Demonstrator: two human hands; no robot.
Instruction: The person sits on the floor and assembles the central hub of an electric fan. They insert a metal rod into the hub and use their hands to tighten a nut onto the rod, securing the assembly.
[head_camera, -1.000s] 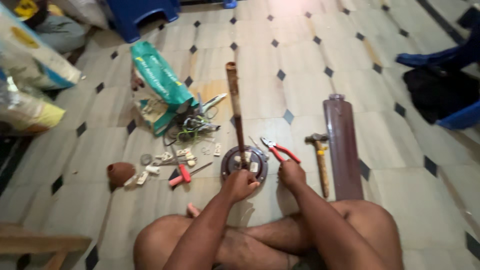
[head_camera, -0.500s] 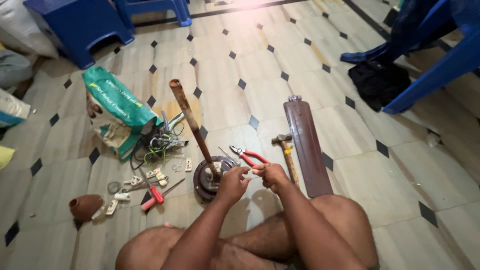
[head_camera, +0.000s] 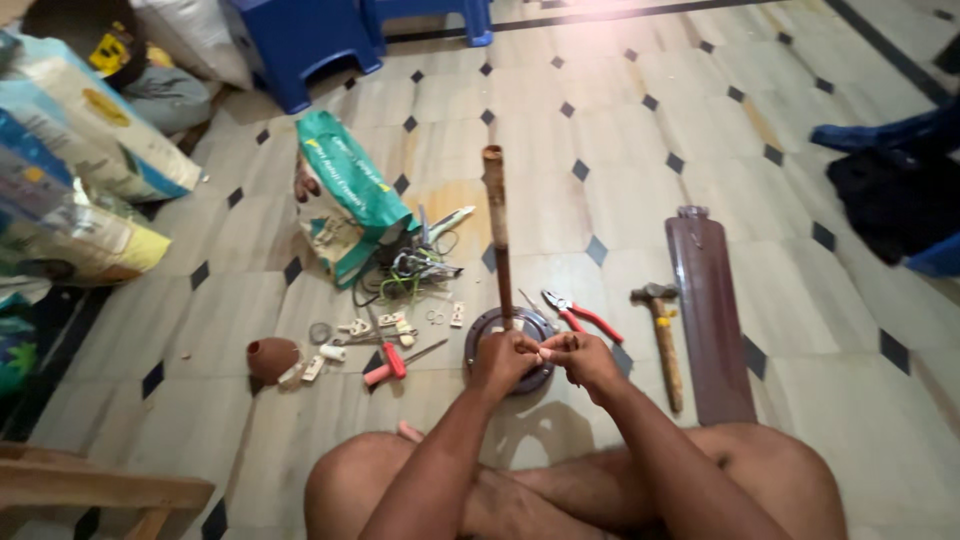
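Observation:
I sit cross-legged on a tiled floor. A round dark fan motor base (head_camera: 478, 338) lies in front of me with a rusty brown rod (head_camera: 494, 215) standing up from it. My left hand (head_camera: 503, 361) and my right hand (head_camera: 580, 360) meet over the near rim of the base, fingertips pinched together on something too small to make out. Red-handled pliers (head_camera: 583, 315) lie just beyond my right hand. A wooden-handled hammer (head_camera: 663, 335) and a brown fan blade (head_camera: 709, 313) lie to the right.
A green bag (head_camera: 345, 190) with tangled wires (head_camera: 410, 265) sits at the left. A red-handled screwdriver (head_camera: 385, 362), small white parts and a brown cup-shaped cover (head_camera: 271, 358) lie nearby. Sacks (head_camera: 90, 150), blue stools (head_camera: 300, 35) and dark cloth (head_camera: 890, 200) ring the area.
My right hand left the floor by the pliers and came in to meet my left hand over the base. The camera view swung around; the rod stands more upright in the picture.

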